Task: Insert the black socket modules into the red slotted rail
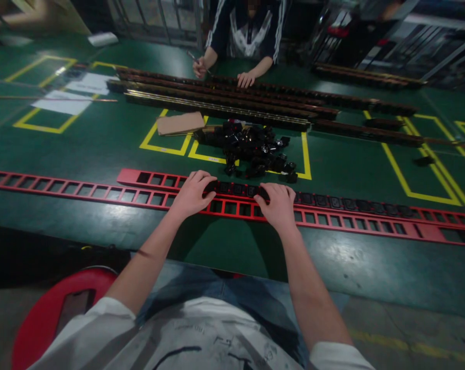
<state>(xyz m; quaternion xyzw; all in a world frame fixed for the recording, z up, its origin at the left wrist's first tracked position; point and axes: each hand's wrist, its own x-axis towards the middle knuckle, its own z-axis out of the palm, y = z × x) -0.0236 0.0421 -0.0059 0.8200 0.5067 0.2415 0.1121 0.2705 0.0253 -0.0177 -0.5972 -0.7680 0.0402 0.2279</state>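
Two long red slotted strips lie side by side across the green table. My left hand [193, 194] rests with curled fingers on the far red strip [136, 178], its fingertips on a black socket module [212, 186] seated in a slot. My right hand [279, 203] is curled the same way, fingertips pressing on another black socket [262, 192]. Between my hands runs a short row of seated black sockets [236, 188]. More fill the strip to the right [352, 203]. The near red strip [55, 186] has open slots. A pile of loose black sockets [251, 149] lies just beyond.
A flat cardboard piece [180, 123] lies left of the pile. Long dark strips [225, 97] lie across the far table, where another person's hands [246, 78] work, one holding a pen. Yellow floor-style markings [400, 174] cross the table. A red stool [63, 308] stands at my left.
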